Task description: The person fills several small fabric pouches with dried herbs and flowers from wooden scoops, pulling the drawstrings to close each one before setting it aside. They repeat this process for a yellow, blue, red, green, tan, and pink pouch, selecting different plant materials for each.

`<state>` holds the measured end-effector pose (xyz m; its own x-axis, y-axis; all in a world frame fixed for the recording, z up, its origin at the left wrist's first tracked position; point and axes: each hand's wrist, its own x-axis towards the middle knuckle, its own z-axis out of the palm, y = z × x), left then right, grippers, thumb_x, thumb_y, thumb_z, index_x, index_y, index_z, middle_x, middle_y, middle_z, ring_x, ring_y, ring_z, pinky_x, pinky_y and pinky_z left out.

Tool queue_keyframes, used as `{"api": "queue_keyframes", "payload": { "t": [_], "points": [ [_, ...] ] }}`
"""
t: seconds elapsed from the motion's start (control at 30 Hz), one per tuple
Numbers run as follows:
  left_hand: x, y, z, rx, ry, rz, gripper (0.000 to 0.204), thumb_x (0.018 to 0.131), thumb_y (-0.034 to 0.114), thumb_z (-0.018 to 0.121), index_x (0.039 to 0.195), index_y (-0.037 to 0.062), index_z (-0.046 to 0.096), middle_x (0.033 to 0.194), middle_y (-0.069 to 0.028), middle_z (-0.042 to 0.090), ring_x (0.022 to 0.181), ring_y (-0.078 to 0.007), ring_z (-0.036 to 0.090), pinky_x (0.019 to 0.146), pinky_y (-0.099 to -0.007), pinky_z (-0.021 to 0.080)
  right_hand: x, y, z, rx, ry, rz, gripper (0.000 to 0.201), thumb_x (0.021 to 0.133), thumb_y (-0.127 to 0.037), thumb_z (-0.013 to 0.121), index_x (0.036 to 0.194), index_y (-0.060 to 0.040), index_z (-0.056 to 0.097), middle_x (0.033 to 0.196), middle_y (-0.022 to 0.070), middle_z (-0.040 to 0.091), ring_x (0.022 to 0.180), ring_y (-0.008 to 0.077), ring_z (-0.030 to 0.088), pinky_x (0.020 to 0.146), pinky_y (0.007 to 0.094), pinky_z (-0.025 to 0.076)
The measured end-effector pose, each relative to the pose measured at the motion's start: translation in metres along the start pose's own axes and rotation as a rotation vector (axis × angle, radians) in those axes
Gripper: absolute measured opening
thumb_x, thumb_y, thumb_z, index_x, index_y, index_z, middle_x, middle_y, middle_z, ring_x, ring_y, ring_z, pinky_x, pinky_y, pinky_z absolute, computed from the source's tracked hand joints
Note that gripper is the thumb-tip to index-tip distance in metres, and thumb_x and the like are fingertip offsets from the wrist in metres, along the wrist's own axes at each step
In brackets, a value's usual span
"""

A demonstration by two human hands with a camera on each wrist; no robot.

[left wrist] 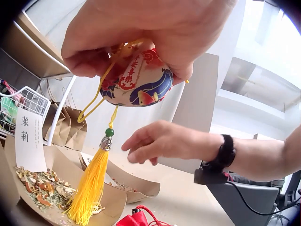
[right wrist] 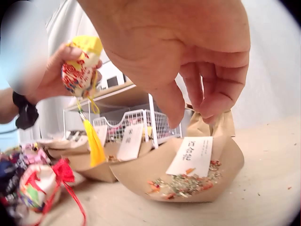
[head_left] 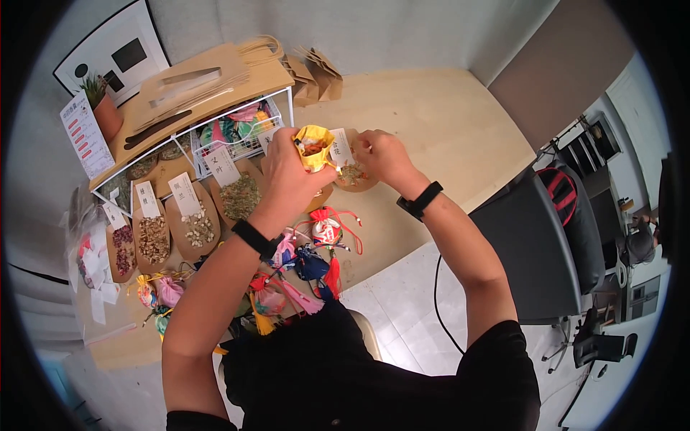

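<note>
My left hand point(head_left: 286, 172) grips a small drawstring sachet point(left wrist: 138, 87) printed with fish and waves. Its yellow mouth is spread upward, with reddish-brown dried bits showing inside. From its base hang a green bead and a yellow tassel point(left wrist: 88, 188). My right hand point(head_left: 394, 161) is held over the rightmost brown paper tray point(right wrist: 228, 162), fingers loosely bent and thumb apart from them; nothing shows between them. In that tray lie chopped green and orange herbs point(right wrist: 188, 184) and an upright paper label point(right wrist: 192, 155).
More labelled trays of dried herbs point(head_left: 200, 230) line the table to the left. Finished-looking tasselled sachets point(head_left: 313, 262) are heaped near the front edge. Behind stand a wooden-topped rack point(head_left: 215, 79), a white wire basket point(head_left: 269, 115) and brown paper bags point(head_left: 323, 75).
</note>
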<state>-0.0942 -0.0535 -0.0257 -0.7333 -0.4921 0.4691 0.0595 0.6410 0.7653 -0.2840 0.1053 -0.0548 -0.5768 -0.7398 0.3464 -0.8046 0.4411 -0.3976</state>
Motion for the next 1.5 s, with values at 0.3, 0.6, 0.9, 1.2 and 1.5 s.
{"api": "queue_keyframes", "payload": {
  "t": [0.3, 0.6, 0.9, 1.2, 1.5],
  "points": [
    [-0.027, -0.004, -0.034, -0.032, -0.096, -0.056, 0.068, 0.071, 0.023, 0.086, 0.122, -0.0031, 0.049, 0.115, -0.0217, 0.056, 0.111, -0.0392, 0.056, 0.098, -0.0461, 0.046, 0.004, 0.013, 0.051, -0.311, -0.174, -0.096, 0.019, 0.089, -0.023, 0.072, 0.096, -0.0058, 0.069, 0.082, 0.0172, 0.074, 0.08, 0.0375, 0.073, 0.073, 0.0498, 0.059],
    [-0.029, 0.002, -0.032, -0.006, -0.222, -0.071, 0.072, 0.072, 0.024, 0.087, 0.126, -0.003, 0.049, 0.118, -0.0229, 0.057, 0.112, -0.0406, 0.058, 0.098, -0.0468, 0.047, 0.006, 0.022, 0.061, -0.331, -0.15, -0.105, 0.018, 0.092, -0.024, 0.068, 0.092, -0.0064, 0.068, 0.08, 0.0174, 0.073, 0.077, 0.0369, 0.073, 0.071, 0.0502, 0.058],
    [-0.028, -0.008, 0.016, 0.322, -0.684, 0.035, 0.073, 0.072, 0.037, 0.081, 0.128, 0.0001, 0.053, 0.12, -0.0232, 0.06, 0.117, -0.0408, 0.058, 0.102, -0.0471, 0.047, 0.002, 0.022, 0.055, -0.283, -0.161, -0.152, 0.013, 0.092, -0.02, 0.068, 0.093, -0.0086, 0.073, 0.084, 0.0162, 0.074, 0.079, 0.0369, 0.073, 0.07, 0.049, 0.058],
    [-0.01, -0.033, 0.061, 0.564, -0.792, 0.03, 0.084, 0.07, 0.047, 0.084, 0.131, -0.0022, 0.054, 0.124, -0.024, 0.059, 0.121, -0.0423, 0.055, 0.103, -0.0501, 0.045, -0.004, 0.03, 0.057, -0.239, -0.14, -0.201, 0.025, 0.093, -0.019, 0.067, 0.116, -0.0141, 0.077, 0.082, 0.0158, 0.074, 0.076, 0.0358, 0.073, 0.069, 0.0473, 0.059],
    [-0.012, -0.033, 0.065, 0.532, -0.799, 0.053, 0.083, 0.071, 0.05, 0.082, 0.13, -0.0015, 0.056, 0.126, -0.0239, 0.057, 0.124, -0.0427, 0.054, 0.105, -0.0501, 0.045, -0.003, 0.03, 0.056, -0.088, -0.062, -0.086, 0.022, 0.093, -0.015, 0.068, 0.115, -0.0105, 0.074, 0.106, 0.018, 0.072, 0.091, 0.0384, 0.072, 0.079, 0.0467, 0.059]
  ]
}}
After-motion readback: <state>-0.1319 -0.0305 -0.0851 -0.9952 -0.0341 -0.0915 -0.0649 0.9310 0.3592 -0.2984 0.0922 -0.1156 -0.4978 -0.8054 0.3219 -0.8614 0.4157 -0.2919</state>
